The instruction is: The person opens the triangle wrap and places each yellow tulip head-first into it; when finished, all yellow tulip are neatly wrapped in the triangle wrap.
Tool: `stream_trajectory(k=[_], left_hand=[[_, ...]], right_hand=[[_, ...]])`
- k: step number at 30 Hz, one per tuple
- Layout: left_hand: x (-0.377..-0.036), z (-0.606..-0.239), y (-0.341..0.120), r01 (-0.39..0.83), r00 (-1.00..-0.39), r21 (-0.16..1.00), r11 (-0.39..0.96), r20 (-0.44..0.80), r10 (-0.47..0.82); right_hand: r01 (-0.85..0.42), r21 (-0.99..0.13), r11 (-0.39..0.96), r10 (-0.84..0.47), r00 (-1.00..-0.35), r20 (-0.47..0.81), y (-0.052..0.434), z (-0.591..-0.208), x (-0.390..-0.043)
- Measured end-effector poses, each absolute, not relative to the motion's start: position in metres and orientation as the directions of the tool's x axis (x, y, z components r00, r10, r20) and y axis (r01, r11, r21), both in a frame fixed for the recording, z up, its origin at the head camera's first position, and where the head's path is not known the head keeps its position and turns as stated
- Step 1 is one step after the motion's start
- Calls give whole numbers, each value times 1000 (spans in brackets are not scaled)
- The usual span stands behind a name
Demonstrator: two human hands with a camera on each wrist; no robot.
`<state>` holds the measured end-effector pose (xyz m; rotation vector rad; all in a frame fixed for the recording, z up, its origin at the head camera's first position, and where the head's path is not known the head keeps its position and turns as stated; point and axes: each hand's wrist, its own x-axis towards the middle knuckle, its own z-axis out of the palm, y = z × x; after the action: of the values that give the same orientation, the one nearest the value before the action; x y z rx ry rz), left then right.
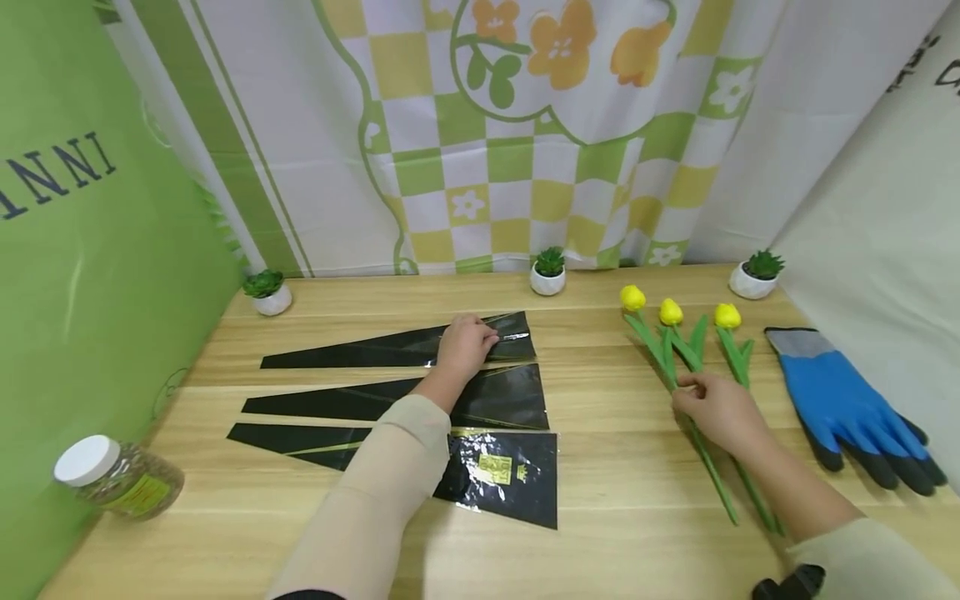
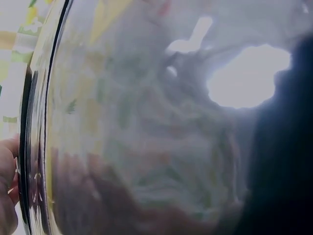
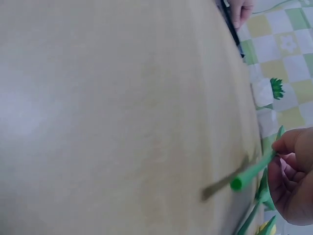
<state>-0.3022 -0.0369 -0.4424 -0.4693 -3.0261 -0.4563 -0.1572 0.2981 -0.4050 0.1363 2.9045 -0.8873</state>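
Yellow tulips point(image 1: 671, 312) are on the counter point(image 1: 600, 475), towards four o'clock in the head view, one stem point(image 3: 252, 174) pinched in the right hand point(image 1: 720, 412). Towards nine o'clock, the left hand point(image 1: 463, 343), fingers bent, touches the uppermost black sleeve point(image 1: 345, 353); I cannot tell whether it grips.

Pale wood table point(image 1: 600, 475); green wall point(image 1: 82, 275) left; checked floral curtain point(image 1: 480, 167) behind.
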Motion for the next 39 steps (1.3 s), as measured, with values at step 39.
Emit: stream_trajectory(k=[39], left_hand=[[-294, -439, -41, 292, -956, 466, 835, 162, 244]], right_hand=[[121, -928, -353, 447, -849, -281, 211, -382, -261]])
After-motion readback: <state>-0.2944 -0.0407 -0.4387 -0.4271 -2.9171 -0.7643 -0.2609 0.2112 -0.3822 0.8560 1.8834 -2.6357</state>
